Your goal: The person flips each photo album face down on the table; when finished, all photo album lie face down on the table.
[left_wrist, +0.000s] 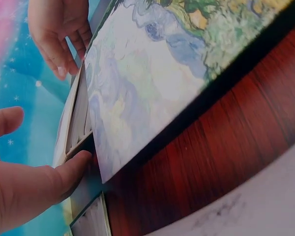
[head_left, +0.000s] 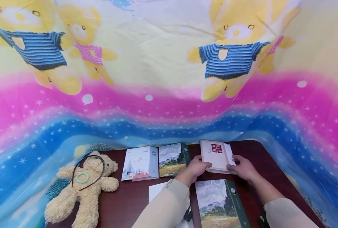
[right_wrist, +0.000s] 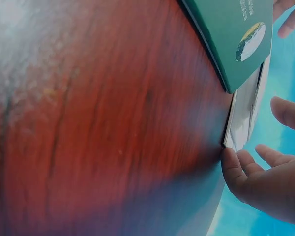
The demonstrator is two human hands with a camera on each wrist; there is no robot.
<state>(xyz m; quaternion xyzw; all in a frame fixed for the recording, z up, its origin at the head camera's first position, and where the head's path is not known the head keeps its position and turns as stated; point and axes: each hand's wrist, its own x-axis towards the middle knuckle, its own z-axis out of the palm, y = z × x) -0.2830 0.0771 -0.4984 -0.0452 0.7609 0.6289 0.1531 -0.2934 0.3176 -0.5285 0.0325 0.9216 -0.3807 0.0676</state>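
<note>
A white album (head_left: 208, 156) with red square characters on its cover lies at the back right of the dark table, between both hands. My left hand (head_left: 196, 167) is at its left side, the thumb reaching along the near edge. At its right side is my right hand (head_left: 245, 168). In the right wrist view, the right fingertips touch the edge of the white album (right_wrist: 242, 118) and the thumb stands off it. The left wrist view has a fingertip right at the corner of the album (left_wrist: 78, 120), the other digit raised.
A green-spined photo album (head_left: 215, 204) lies in front of the hands. To the left are another painted album (head_left: 171, 160) and a white tent-picture album (head_left: 138, 163). A teddy bear (head_left: 89, 193) bears a black headband (head_left: 73, 172) and a green ring (head_left: 82, 177). Bear-print cloth (head_left: 163, 69) hangs behind.
</note>
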